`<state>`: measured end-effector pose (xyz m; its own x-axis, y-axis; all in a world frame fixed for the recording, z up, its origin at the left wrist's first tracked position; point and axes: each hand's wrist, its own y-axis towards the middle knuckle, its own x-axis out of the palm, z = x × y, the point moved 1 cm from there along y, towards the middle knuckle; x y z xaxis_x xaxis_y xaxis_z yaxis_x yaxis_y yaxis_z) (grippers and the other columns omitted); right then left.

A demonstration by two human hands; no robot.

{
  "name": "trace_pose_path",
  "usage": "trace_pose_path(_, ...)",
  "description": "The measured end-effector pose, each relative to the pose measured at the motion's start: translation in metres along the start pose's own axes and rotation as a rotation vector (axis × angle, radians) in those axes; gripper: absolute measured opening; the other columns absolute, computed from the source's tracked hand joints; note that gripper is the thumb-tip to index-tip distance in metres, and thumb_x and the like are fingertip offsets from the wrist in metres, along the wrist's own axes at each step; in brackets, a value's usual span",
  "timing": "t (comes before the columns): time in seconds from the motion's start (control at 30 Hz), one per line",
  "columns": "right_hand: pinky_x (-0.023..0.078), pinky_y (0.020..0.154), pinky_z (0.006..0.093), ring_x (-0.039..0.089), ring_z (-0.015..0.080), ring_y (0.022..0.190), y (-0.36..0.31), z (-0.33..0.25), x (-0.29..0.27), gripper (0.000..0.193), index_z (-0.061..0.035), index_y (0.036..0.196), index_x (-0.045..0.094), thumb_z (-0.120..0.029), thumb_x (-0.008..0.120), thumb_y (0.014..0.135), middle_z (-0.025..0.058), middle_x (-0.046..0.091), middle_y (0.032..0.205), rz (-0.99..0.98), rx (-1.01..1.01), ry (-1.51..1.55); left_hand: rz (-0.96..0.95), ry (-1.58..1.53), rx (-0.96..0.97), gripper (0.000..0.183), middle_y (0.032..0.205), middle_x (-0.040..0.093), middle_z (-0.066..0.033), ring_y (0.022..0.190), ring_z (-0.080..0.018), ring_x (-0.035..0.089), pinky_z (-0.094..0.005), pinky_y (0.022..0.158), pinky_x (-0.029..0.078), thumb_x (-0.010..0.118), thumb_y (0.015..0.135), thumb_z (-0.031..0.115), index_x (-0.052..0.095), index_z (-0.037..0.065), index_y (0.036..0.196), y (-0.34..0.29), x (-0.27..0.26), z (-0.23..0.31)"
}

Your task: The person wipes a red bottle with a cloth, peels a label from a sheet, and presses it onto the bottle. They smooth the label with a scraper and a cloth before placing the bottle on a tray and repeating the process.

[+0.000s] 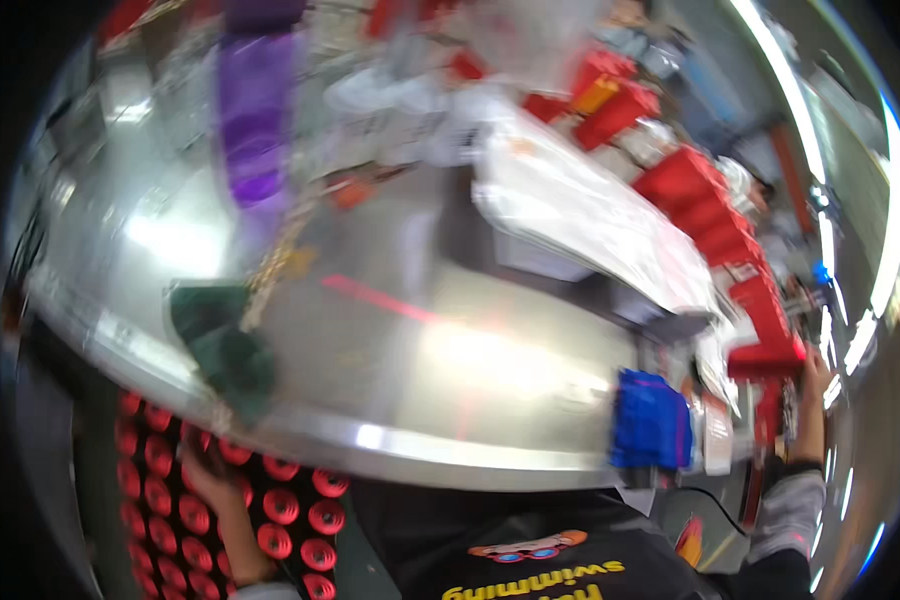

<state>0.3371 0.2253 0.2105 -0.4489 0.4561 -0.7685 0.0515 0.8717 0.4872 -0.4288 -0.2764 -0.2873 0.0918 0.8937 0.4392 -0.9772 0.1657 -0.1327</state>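
Note:
My left hand [208, 472] reaches down past the table's near edge, among several round red-and-black pieces [282, 507] set in rows. Its fingers are smeared by motion, so whether it grips one of them I cannot make out. Far to the right, my right hand [816, 378] is closed on the end of a small red box [766, 360]. Stacked red boxes [695, 195] run along the table's right side next to it. Much of the picture is blurred.
A metal table [370, 400] fills the middle. On it lie a dark green cloth-like piece [225, 345], a blue bundle [652, 420] and a large white plastic-wrapped stack [590, 200]. Purple material [257, 110] and white rounded objects [390, 115] sit at the back. A black cable [712, 497] hangs at lower right.

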Motion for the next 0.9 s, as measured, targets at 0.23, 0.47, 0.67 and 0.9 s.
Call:
trace_pose_path(0.23, 0.041, 0.094, 0.0263, 0.055, 0.0129, 0.105, -0.069, -0.125, 0.02, 0.023, 0.0008, 0.109, 0.061, -0.018, 0.057, 0.096, 0.0059, 0.062, 0.111, -0.217, -0.24, 0.25, -0.438, 0.641, 0.661, 0.032, 0.126, 0.055, -0.0231, 0.11, -0.0283, 0.057, -0.0382, 0.095, 0.046, 0.043, 0.099, 0.005, 0.046, -0.011, 0.127, -0.144, 0.143, 0.114)
trace_pose_path(0.47, 0.044, 0.092, 0.0276, 0.057, 0.0135, 0.104, -0.09, -0.141, 0.068, 0.025, 0.0005, 0.109, 0.061, -0.02, 0.06, 0.094, 0.0064, 0.062, 0.111, -0.69, -0.344, 0.95, -1.433, 0.436, 0.816, 0.069, 0.122, 0.058, -0.021, 0.108, -0.0397, 0.057, -0.0444, 0.097, 0.043, 0.078, 0.077, 0.034, 0.051, -0.002, 0.129, -0.286, 0.358, 0.114)
trace_pose_path(0.67, 0.048, 0.083, 0.0261, 0.059, 0.0085, 0.091, -0.119, -0.131, 0.158, 0.03, -0.004, 0.112, 0.062, -0.03, 0.053, 0.099, 0.0024, 0.065, 0.101, -0.845, 0.251, 1.238, -1.584, 0.504, 1.073, 0.103, 0.128, 0.052, -0.0241, 0.111, -0.043, 0.052, -0.0526, 0.102, 0.036, 0.081, 0.071, 0.043, 0.027, -0.005, 0.145, -0.345, 0.425, 0.082)
trace_pose_path(0.9, 0.05, 0.089, 0.0306, 0.061, 0.0144, 0.101, -0.157, -0.125, 0.192, 0.045, -0.0027, 0.122, 0.059, -0.04, 0.039, 0.104, 0.0082, 0.065, 0.111, -0.867, 0.505, 1.461, -1.442, 0.621, 0.851, 0.102, 0.135, 0.046, -0.0251, 0.116, -0.0463, 0.049, -0.053, 0.104, 0.034, 0.079, 0.074, 0.044, 0.026, -0.007, 0.145, -0.378, 0.409, 0.067)
